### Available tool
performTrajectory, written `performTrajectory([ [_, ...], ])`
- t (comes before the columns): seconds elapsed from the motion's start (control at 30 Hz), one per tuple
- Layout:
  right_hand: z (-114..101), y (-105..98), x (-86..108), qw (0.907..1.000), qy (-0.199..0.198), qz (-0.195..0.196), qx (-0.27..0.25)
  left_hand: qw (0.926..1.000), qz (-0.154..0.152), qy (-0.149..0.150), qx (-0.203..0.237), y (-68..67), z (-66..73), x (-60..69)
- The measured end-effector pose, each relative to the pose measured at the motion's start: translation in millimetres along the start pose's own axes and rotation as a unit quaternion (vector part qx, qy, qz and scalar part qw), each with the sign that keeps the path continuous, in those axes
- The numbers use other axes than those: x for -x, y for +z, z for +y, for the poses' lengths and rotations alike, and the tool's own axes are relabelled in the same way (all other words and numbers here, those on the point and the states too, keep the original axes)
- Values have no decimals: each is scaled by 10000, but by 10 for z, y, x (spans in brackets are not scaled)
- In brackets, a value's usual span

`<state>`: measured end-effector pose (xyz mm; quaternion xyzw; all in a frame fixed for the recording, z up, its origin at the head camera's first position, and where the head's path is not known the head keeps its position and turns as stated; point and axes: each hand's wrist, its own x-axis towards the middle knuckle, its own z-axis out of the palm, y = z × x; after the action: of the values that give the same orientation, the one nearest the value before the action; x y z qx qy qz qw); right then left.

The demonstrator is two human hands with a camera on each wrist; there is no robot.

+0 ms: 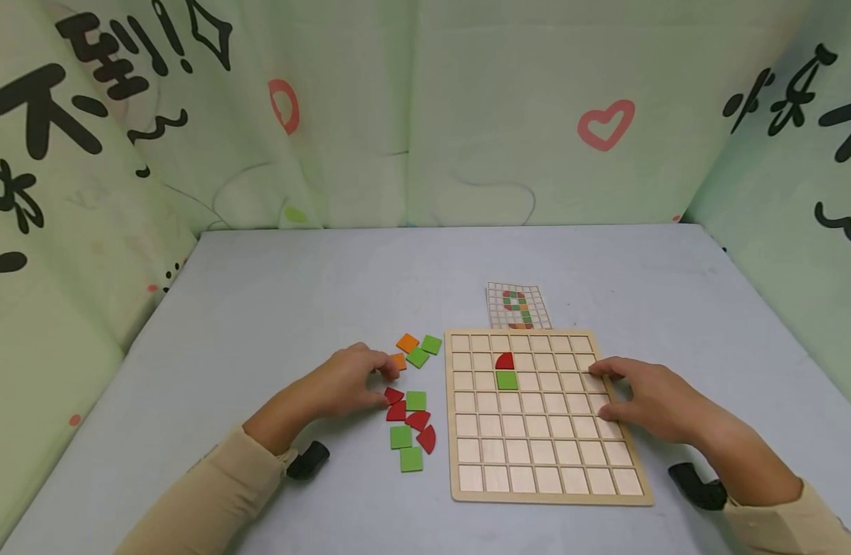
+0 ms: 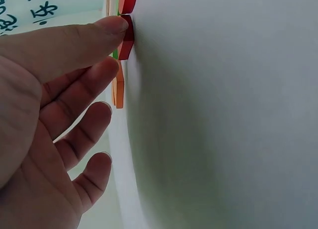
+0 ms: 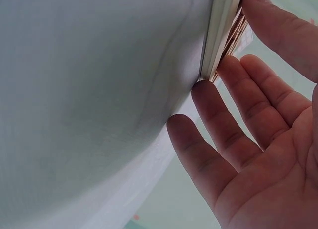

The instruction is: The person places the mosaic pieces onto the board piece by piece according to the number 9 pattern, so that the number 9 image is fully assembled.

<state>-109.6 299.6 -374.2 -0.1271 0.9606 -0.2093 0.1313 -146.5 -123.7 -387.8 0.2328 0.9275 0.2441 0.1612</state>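
Observation:
My left hand [image 1: 345,379] hovers at the left side of a group of flat coloured pieces, its thumb and forefinger apart. The thumb tip touches or nearly touches a dark red quarter-circle piece [image 2: 127,39]; the forefinger is close to an orange piece [image 2: 118,90]. The other left fingers are loosely bent. My right hand [image 1: 650,393] rests at the right edge of a wooden grid board [image 1: 550,498], fingers spread over the rim. On the board, a red quarter-circle [image 1: 505,361] sits in a cell directly above a green square [image 1: 506,380].
Behind the board lies a small card [image 1: 496,302] printed with a coloured grid pattern, its near edge at the board. Several loose pieces, including a green square [image 1: 411,459] and an orange piece [image 1: 407,343], lie left of the board on the white table [image 1: 314,285].

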Motion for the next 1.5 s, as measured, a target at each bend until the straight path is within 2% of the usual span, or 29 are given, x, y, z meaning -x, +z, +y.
performTrajectory([
  [0.2,1,4,5,10000,-23,14,-1,9997,17,221,48,4,-22,17],
  [0.43,3,4,4,10000,-22,22,18,9999,37,162,26,19,-21,9],
  [0.67,7,6,-2,10000,-42,33,43,9997,247,3,-84,35,-19,-2],
  [0.97,4,4,-7,10000,-46,34,31,9991,344,104,-226,30,-8,-17],
  [1.5,-9,-7,-7,10000,-7,-35,24,9995,272,76,-149,15,11,-38],
])
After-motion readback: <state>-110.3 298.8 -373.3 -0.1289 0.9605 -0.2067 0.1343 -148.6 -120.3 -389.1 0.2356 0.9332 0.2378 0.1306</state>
